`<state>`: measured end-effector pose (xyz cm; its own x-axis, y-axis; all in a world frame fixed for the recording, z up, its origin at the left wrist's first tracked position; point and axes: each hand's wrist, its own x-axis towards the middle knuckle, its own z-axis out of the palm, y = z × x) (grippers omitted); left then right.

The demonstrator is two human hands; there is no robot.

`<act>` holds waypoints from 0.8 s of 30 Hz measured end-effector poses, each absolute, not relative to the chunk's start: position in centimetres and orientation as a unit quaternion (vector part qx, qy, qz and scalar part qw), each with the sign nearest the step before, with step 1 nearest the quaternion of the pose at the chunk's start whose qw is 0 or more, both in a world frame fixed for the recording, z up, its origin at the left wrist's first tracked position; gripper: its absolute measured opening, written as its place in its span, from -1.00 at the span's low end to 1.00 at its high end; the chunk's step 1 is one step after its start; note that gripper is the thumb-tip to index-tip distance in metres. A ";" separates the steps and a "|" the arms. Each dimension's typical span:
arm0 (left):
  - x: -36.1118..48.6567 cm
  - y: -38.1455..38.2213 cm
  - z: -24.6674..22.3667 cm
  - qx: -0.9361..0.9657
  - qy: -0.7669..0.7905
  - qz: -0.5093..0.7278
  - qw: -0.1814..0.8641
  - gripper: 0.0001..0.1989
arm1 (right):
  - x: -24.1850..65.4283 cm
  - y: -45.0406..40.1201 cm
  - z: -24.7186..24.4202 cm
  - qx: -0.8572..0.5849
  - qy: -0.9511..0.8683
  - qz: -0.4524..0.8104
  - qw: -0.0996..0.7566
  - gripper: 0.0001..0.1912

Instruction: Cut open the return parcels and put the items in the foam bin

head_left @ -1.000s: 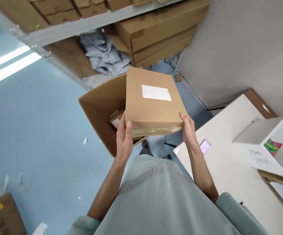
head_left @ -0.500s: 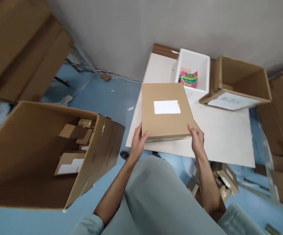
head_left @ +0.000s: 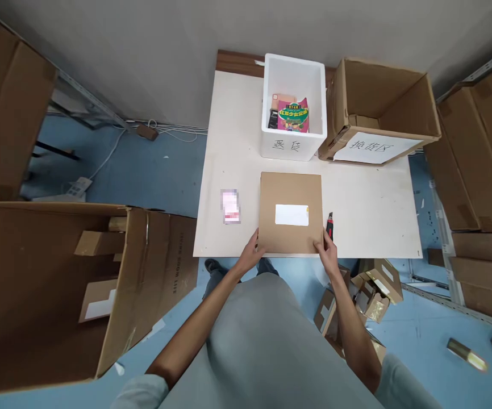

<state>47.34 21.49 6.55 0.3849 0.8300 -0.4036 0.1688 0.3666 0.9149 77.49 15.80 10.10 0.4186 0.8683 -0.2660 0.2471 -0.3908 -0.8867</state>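
A flat brown cardboard box [head_left: 291, 187] with a white label on top lies at the front edge of the white table [head_left: 233, 153]. My left hand [head_left: 249, 253] grips its near left corner, and my right hand [head_left: 326, 251] grips the near right corner. Just beyond my right fingers, a red and black utility knife [head_left: 330, 226] rests beside the box. To the left of the box is a small blurred pink and white item [head_left: 230, 206].
A white bin [head_left: 294, 146] holding a pink packet and an open carton [head_left: 378, 149] with a handwritten sheet stand at the table's back. At the left is a large open carton [head_left: 161, 255] with boxes inside. Small boxes [head_left: 384, 275] lie on the floor at the right.
The box has come down onto the table between my hands. The view has shifted, and the knife and the small blurred item now show.
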 end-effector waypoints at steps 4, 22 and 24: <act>45.3 21.4 5.4 0.483 0.503 0.276 0.661 0.00 | 74.4 14.9 12.2 -0.743 -0.444 0.330 0.377 -0.16; 41.6 24.6 3.6 0.578 0.477 0.209 0.628 0.09 | 57.1 16.9 15.3 -0.677 -0.699 0.157 0.166 -0.23; 43.7 25.3 3.5 0.577 0.477 0.190 0.635 0.10 | 58.1 17.3 15.1 -0.683 -0.701 0.151 0.135 -0.27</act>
<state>43.71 25.28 3.48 0.4732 0.7917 -0.3865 0.3095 0.2613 0.9143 58.11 17.32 15.06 -0.0297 0.9994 -0.0179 0.9178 0.0201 -0.3966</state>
